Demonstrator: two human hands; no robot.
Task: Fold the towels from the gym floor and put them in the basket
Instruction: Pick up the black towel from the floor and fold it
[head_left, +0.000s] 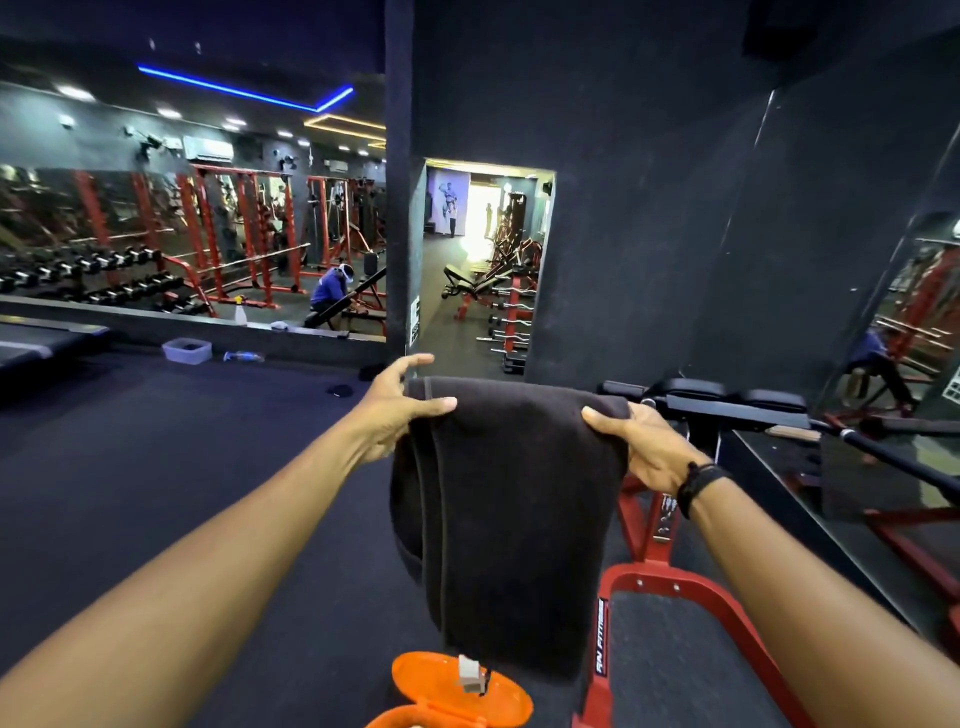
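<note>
A dark gym floor (156, 467) fills the lower left of the frame, with mirrored walls, red racks (244, 234) and rows of dumbbells (88, 270) across the upper left and a black pillar (649, 208) rising through the middle. In the centre of the frame the person holds a dark towel (511, 519) up at arm's length, already doubled so that several layers hang down in a narrow strip. The left hand (397, 410) pinches the top left corner, thumb across the front of the cloth and the other fingers spread behind it; the right hand (641, 447), with a black wristband (696, 486), grips the top right edge, thumb in front and fingers hidden behind. The towel's lower end hangs just above an orange lidded container (457, 691) at the bottom centre, which looks like the basket, though only part of it shows. A red machine frame (660, 577) stands at the lower right, and a clear tub (187, 351) and a bottle (244, 356) lie far off at the left. The folding step seems nearly done. Next would likely be one more fold, bringing top to bottom, or lowering the strip straight down, and that calls for keeping both corners level so the layers do not slide apart.
</note>
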